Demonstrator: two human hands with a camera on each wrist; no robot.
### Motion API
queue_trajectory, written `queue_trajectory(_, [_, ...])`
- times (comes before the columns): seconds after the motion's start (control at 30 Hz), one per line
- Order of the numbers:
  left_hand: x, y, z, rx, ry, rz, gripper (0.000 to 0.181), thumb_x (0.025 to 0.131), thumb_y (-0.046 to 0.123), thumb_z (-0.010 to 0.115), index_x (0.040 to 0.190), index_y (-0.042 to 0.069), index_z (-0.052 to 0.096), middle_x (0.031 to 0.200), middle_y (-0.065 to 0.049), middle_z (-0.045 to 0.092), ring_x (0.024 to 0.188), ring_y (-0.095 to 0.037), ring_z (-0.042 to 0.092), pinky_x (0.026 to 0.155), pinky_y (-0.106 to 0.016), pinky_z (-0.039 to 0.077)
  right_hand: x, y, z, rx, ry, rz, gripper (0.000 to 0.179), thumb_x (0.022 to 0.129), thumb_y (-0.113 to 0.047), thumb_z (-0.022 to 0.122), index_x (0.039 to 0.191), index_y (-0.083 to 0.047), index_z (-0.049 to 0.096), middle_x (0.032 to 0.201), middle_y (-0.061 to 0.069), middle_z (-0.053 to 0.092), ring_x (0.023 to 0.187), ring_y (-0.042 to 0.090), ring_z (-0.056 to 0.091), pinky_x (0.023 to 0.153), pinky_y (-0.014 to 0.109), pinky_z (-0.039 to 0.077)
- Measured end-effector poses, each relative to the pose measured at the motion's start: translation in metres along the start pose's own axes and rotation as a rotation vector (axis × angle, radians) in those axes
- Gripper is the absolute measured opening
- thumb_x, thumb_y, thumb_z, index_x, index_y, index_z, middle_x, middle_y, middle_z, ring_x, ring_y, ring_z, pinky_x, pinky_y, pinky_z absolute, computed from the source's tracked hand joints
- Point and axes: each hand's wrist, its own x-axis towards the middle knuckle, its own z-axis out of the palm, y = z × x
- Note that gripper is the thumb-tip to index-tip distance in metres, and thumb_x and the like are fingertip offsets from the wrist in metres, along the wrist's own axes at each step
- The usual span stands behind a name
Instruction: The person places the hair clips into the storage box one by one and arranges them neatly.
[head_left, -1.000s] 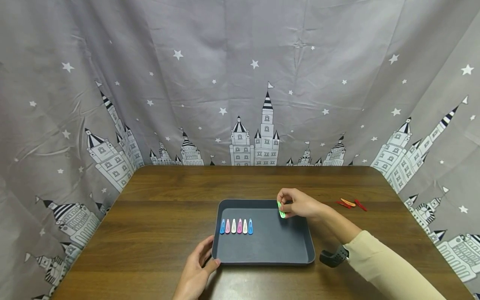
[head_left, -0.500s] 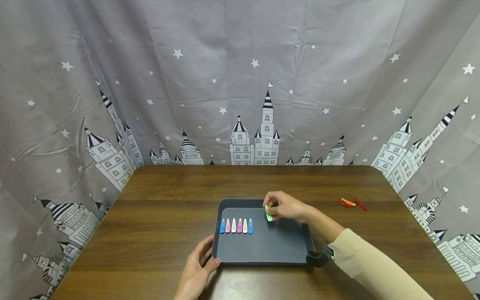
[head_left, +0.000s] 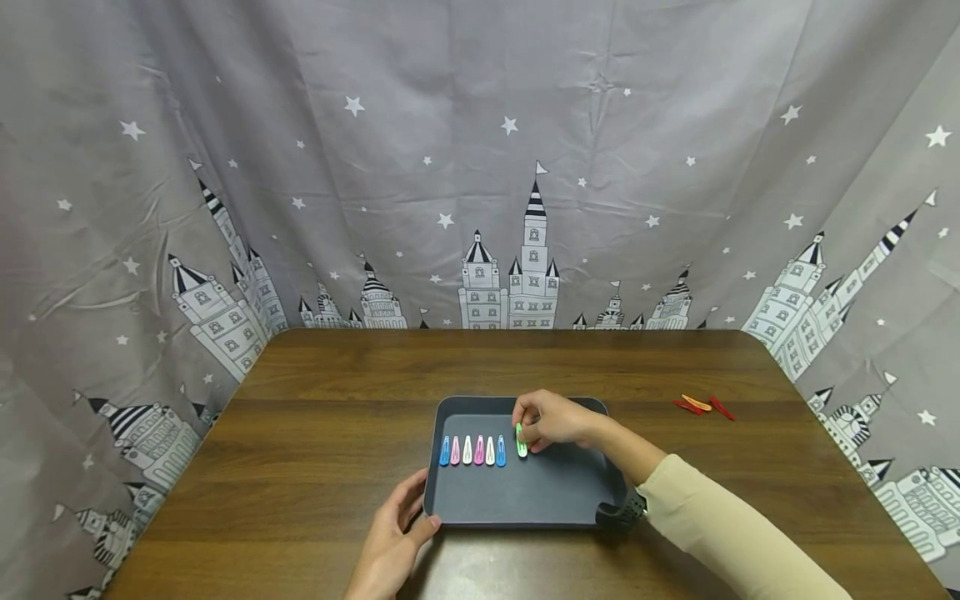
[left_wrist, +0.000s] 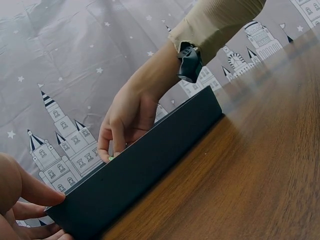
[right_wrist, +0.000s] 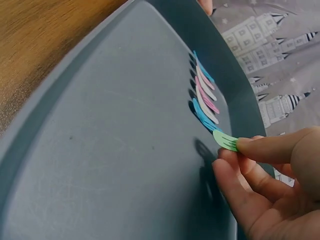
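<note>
My right hand (head_left: 551,421) pinches a green snap hair clip (head_left: 521,442) between thumb and fingers, over the grey tray (head_left: 525,500). In the right wrist view the green clip (right_wrist: 226,140) is tilted, its free end close to the nearest blue clip (right_wrist: 202,116). To the left of it, several hair clips lie side by side in a row: blue, pink, cream, bright pink (head_left: 479,451), cream, and blue (head_left: 501,451). My left hand (head_left: 393,533) grips the tray's near left corner, thumb on the front wall and fingers along the left side, as the left wrist view also shows.
On the brown wooden table (head_left: 337,433), right of the tray, lie an orange clip (head_left: 697,403) and two red ones, one red clip (head_left: 722,408) set slightly apart. A grey curtain (head_left: 375,167) printed with castles and stars hangs behind the table.
My right hand has carried the green clip leftward and nearer, from the tray's far right part to beside the row's right end. My left hand has stayed at the corner.
</note>
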Motion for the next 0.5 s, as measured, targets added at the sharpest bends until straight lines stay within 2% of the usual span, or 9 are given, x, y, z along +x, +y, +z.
queue_trajectory(0.2, [0.001, 0.000, 0.000, -0.001, -0.003, -0.002, 0.064, 0.092, -0.011, 0.064, 0.151, -0.012, 0.039, 0.151, -0.034, 0.043, 0.137, -0.048, 0.046, 0.111, -0.051, 0.043, 0.004, 0.002, 0.004, -0.060, -0.016, -0.015, 0.008, 0.093, 0.007, 0.069, 0.096, 0.003, 0.063, 0.077, 0.010, 0.064, 0.074, 0.022, 0.068, 0.067, 0.037, 0.061])
queue_trajectory(0.5, [0.003, 0.001, -0.003, 0.024, -0.006, -0.031, 0.064, 0.093, -0.010, 0.064, 0.151, -0.012, 0.038, 0.152, -0.034, 0.042, 0.137, -0.047, 0.046, 0.108, -0.050, 0.046, 0.008, 0.000, 0.013, -0.256, 0.002, -0.053, 0.011, 0.087, 0.008, 0.072, 0.090, -0.001, 0.067, 0.072, 0.002, 0.065, 0.061, 0.013, 0.059, 0.056, 0.026, 0.049])
